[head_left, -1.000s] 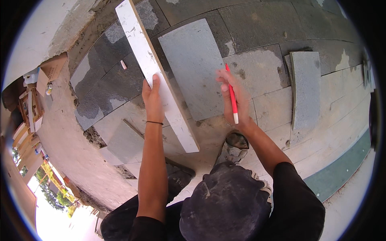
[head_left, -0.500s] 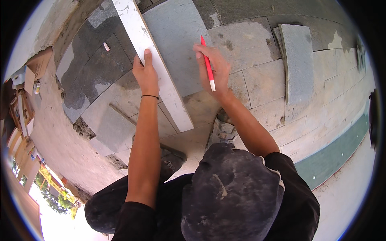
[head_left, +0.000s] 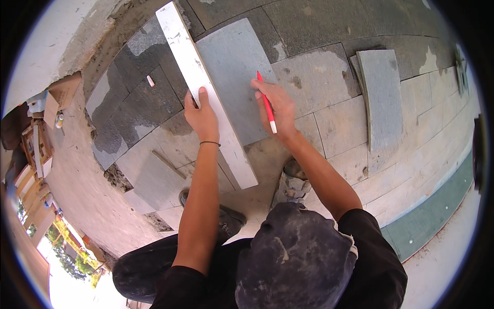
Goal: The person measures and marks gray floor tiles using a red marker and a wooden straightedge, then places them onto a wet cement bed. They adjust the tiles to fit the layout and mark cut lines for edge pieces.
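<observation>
My left hand (head_left: pixel 203 119) grips a long white straightedge bar (head_left: pixel 227 124), thumb on top and fingers curled over its left edge. The bar lies slantwise along the left side of a grey stone tile (head_left: pixel 231 56). In my right hand (head_left: pixel 280 105) is a red marker (head_left: pixel 267 105) with a white end, pinched between thumb and fingers. Its pointed tip faces away from me over the tile's right part; I cannot tell whether it touches the surface.
Stone paving (head_left: pixel 339 121) surrounds me, dark and wet-looking in places. Stacked loose tiles (head_left: pixel 381 103) lie at right, another loose tile (head_left: pixel 154 177) at left. A small white piece (head_left: pixel 150 81) lies left of the bar. A cardboard box (head_left: pixel 64 95) and wooden pieces stand far left.
The scene sits lower and a little further right in the picture. Both hands keep their grips, and the bar stays beside the tile.
</observation>
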### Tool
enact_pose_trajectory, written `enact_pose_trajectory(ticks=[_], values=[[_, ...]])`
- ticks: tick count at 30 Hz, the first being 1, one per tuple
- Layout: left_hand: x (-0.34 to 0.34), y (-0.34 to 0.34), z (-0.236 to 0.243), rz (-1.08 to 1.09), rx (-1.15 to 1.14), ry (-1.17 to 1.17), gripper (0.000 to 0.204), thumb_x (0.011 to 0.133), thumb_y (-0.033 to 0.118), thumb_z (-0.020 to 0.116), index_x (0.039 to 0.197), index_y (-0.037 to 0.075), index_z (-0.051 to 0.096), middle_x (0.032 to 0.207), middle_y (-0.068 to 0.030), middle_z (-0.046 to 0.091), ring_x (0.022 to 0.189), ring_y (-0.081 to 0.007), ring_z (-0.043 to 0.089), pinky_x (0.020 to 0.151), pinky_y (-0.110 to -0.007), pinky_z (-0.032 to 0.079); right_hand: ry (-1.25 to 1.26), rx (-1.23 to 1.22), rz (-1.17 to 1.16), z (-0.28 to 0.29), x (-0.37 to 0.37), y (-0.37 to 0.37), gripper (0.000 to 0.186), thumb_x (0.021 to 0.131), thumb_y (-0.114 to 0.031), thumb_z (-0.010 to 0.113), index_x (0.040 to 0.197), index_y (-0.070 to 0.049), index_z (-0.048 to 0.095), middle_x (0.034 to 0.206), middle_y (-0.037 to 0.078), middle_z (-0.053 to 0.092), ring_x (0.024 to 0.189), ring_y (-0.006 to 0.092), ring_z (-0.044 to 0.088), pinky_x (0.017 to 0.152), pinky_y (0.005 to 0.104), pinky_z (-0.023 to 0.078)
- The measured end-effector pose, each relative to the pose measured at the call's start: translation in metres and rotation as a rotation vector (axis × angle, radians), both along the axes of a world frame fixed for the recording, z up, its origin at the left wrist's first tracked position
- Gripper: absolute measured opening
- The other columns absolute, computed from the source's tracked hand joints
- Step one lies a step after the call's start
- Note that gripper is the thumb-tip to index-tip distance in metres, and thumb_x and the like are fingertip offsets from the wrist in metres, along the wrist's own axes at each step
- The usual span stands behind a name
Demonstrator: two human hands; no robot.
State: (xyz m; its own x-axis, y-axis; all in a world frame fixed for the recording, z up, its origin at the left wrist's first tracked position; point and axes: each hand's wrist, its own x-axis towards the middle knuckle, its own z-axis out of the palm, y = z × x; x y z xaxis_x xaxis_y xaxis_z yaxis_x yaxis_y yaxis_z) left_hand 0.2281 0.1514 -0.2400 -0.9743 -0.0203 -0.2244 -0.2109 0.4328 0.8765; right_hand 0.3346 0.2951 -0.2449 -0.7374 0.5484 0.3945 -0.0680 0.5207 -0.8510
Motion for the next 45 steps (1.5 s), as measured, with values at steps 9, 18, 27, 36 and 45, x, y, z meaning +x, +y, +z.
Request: enact_pose_trajectory(ticks=[9, 18, 27, 36, 45], values=[[-0.002, 0.006, 0.01, -0.105, -0.126, 0.133, 0.047, 0.094, 0.027, 0.064, 0.128, -0.004, 0.056, 0.114, -0.0149, 0.066, 0.101, -0.0226, 0.062, 0.092, -0.034, 0.046, -0.225, 0.269, 0.123, 0.002, -0.018, -0.008, 0.037, 0.085, -0.005, 0.065, 0.121, -0.011, 0.062, 0.115, 0.01, 0.068, 0.119, 0.0292, 0.057, 0.107, 0.0475, 0.033], [-0.004, 0.013, 0.021, -0.112, -0.176, 0.038, 0.071, 0.08, 0.032, 0.077, 0.134, -0.006, 0.05, 0.119, -0.0199, 0.064, 0.107, -0.0273, 0.062, 0.096, -0.036, 0.045, -0.198, 0.479, 0.047, -0.017, -0.133, 0.036, 0.036, 0.092, -0.013, 0.059, 0.127, -0.013, 0.057, 0.124, 0.011, 0.064, 0.129, 0.0284, 0.05, 0.112, 0.0516, 0.029], [-0.009, 0.005, 0.011, -0.103, -0.323, 0.035, 0.082, 0.076, 0.041, 0.078, 0.135, -0.007, 0.049, 0.118, -0.0227, 0.058, 0.113, -0.0359, 0.057, 0.098, -0.043, 0.043, -0.18, 0.468, 0.044, -0.021, -0.141, 0.035, 0.032, 0.093, -0.015, 0.057, 0.125, -0.012, 0.058, 0.122, 0.01, 0.066, 0.13, 0.0276, 0.05, 0.113, 0.0526, 0.028], [-0.018, -0.011, 0.004, -0.169, -0.205, -0.007, 0.06, 0.089, 0.036, 0.069, 0.132, -0.005, 0.055, 0.119, -0.0233, 0.061, 0.112, -0.0334, 0.059, 0.098, -0.04, 0.043, -0.175, 0.491, 0.034, -0.021, -0.139, 0.036, 0.031, 0.094, -0.018, 0.059, 0.125, -0.012, 0.058, 0.123, 0.011, 0.065, 0.128, 0.0269, 0.051, 0.112, 0.0516, 0.029], [-0.017, -0.011, 0.004, -0.192, -0.188, 0.016, 0.049, 0.094, 0.032, 0.066, 0.129, -0.002, 0.059, 0.103, -0.0071, 0.064, 0.089, -0.0135, 0.055, 0.082, -0.028, 0.044, -0.162, 0.502, -0.005, -0.028, -0.141, 0.035, 0.035, 0.088, -0.013, 0.06, 0.123, -0.015, 0.059, 0.123, 0.008, 0.065, 0.128, 0.0258, 0.051, 0.112, 0.0515, 0.027]])
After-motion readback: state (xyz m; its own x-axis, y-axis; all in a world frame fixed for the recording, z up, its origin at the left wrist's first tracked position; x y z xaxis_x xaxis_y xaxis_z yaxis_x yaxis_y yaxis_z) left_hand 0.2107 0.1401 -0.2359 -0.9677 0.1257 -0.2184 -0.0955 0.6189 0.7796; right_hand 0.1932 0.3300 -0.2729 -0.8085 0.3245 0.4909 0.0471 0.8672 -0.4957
